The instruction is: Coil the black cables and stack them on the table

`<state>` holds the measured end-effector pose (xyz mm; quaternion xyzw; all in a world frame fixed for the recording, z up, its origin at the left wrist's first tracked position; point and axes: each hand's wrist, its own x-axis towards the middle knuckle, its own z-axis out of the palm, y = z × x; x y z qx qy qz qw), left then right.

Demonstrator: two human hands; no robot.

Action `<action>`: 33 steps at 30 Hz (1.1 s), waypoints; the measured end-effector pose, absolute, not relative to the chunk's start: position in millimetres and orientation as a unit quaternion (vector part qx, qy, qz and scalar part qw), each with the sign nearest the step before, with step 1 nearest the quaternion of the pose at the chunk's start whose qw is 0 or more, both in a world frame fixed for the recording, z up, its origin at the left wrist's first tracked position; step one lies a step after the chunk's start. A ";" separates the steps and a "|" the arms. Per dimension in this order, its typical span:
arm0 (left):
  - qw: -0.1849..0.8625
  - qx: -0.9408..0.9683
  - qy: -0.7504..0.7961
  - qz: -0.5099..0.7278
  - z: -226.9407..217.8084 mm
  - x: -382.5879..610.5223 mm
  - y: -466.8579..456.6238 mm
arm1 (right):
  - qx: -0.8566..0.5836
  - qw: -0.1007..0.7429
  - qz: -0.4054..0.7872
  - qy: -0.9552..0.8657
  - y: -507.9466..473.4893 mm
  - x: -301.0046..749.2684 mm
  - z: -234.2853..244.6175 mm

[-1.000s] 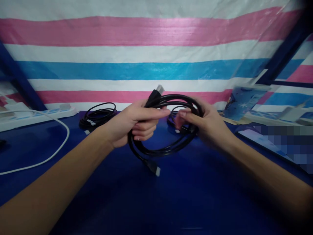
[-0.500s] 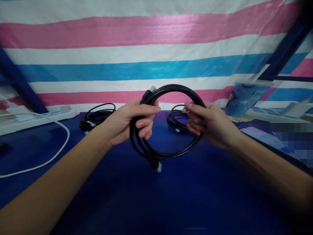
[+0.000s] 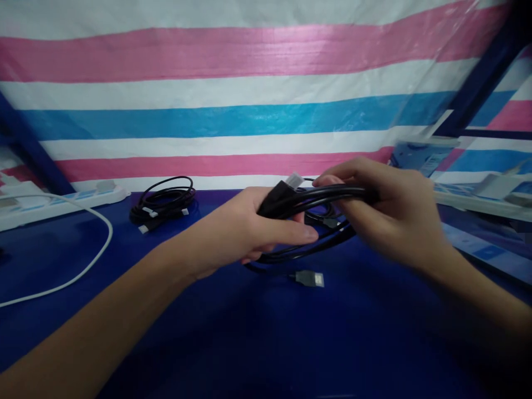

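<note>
A coiled black HDMI cable (image 3: 303,254) is held up between my two hands above the blue table. My left hand (image 3: 249,227) is closed round its left side, thumb laid across the loops. One capped plug (image 3: 279,198) sticks up past that thumb, pointing up and right. The other plug (image 3: 310,279) hangs below the coil with its clear-capped end facing right. On the right side, my right hand (image 3: 386,208) grips the bunched loops between thumb and fingers. Part of the coil is hidden inside both hands.
Another coiled black cable (image 3: 164,200) with capped plugs lies at the back left. A further coil (image 3: 326,216) sits behind my hands, partly covered. White power strips (image 3: 75,204) line the back edge, with a white cord (image 3: 97,255) on the left. A phone-like slab (image 3: 490,249) lies right.
The coil has gone from an upright open ring to a tilted, flatter, narrower bundle. Both hands have turned, and my right hand now covers more of the loops. The lower plug swung right.
</note>
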<state>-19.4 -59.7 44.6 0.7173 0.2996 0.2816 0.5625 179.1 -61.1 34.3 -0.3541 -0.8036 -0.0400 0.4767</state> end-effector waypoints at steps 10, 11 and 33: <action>0.576 0.483 0.299 0.588 44.5 -20.4 -47.6 | -0.328 0.530 0.514 -0.590 -49.6 173.5 31.2; 0.579 0.460 0.296 0.605 44.6 -21.0 -46.1 | -0.317 0.527 0.549 -0.566 -48.8 172.3 29.2; 0.672 0.507 0.177 0.510 32.3 1.7 -64.5 | -0.361 0.617 0.544 -0.440 -45.8 165.9 35.6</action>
